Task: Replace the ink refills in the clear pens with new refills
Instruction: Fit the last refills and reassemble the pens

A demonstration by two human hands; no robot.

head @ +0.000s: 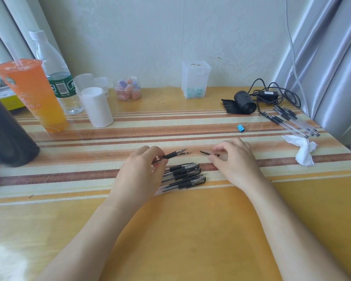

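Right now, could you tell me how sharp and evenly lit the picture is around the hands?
Head view: soft, even daylight, faint shadows under the left hand and right hand; the held pen and small dark piece look slightly soft; wide-angle distortion tilts the orange cup; the dark container at left is blurred.

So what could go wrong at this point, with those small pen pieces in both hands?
The small dark pen part pinched in the right hand could slip and get lost among the pile of clear black-gripped pens. The clear pen with a black grip in the left hand has its point exposed, so ink might mark the striped tabletop. The tall orange drink cup could spill if knocked.
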